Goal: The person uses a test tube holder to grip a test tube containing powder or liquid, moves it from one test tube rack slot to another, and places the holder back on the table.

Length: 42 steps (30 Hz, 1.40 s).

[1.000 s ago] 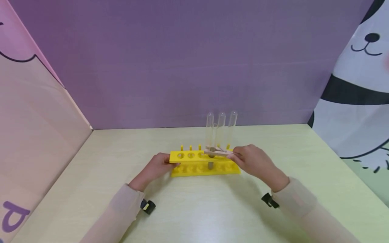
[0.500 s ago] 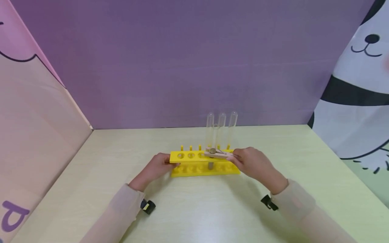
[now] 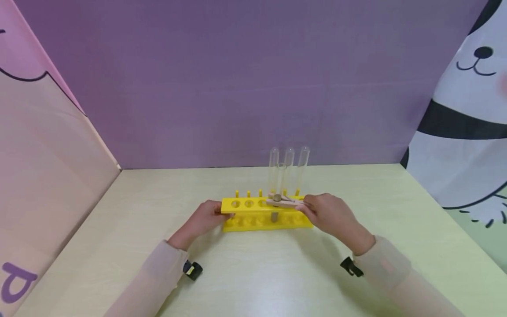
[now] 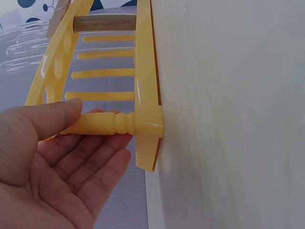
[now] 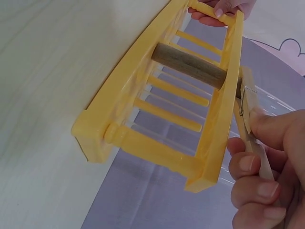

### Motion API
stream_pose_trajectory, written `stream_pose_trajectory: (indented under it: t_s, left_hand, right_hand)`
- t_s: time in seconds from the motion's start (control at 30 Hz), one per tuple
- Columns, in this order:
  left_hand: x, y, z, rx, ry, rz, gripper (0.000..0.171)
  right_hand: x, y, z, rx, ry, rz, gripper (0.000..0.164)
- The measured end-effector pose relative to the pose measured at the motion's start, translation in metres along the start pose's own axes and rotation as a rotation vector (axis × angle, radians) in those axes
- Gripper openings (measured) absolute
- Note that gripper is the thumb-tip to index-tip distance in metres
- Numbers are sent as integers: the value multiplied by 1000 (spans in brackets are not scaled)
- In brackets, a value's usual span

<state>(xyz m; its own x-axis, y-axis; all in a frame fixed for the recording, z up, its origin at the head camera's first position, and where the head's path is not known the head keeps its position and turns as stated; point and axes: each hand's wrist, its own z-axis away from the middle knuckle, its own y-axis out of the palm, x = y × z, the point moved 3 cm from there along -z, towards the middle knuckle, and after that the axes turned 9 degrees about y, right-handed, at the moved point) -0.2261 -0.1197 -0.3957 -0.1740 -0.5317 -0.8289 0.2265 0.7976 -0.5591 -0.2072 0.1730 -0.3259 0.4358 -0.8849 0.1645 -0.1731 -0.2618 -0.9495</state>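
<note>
A yellow test tube rack [image 3: 242,204] stands on the table. My left hand [image 3: 203,218] holds its left end, thumb and fingers around the end post [image 4: 97,123] in the left wrist view. One upright test tube [image 5: 190,66] passes through a rack hole, grey-brown matter filling its lower part and clear glass above. Just over the rack's top plate, a wooden test tube holder [image 3: 287,204] is around this tube. My right hand [image 3: 328,213] grips the holder's handle; the right wrist view shows the fingers curled around it.
Behind the rack, three clear test tubes [image 3: 304,158] stand upside down on its right-hand pegs. Bare pegs [image 3: 248,193] rise at the left. A purple backdrop [image 3: 253,88] closes off the table's [image 3: 253,273] far edge, with printed panels at both sides.
My right hand and the test tube holder have come down slightly, with the tube's clear top a little lower. The left hand keeps its hold on the rack.
</note>
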Motion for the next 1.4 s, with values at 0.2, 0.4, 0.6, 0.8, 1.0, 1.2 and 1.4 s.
stream_pose_trajectory:
  t_s: [0.2,0.4,0.6,0.8,1.0,1.2,1.4]
  left_hand:
    - [-1,0,1,1,22,3,28]
    - [-1,0,1,1,23,1,28]
    - [-1,-1,1,-3,46,-3,24]
    - [-1,-1,2,-4,54,0,24]
    - [-1,-1,2,1,57,-4,25]
    - [-1,-1,2,5,61,-4,26]
    - [0,-2,1,-1,44,-1,26]
  right_hand:
    - [0,-3,0,-20,2,13,31]
    - [0,-6,-1,-19,0,16,27]
    - [3,-13,-4,-23,-14,30,25]
    - [5,-21,-6,-38,-39,46,28]
    - [9,-31,-10,-46,-30,39,30]
    - [12,-37,-12,-52,-33,44,30]
    - [14,-39,-14,-60,-43,48,28]
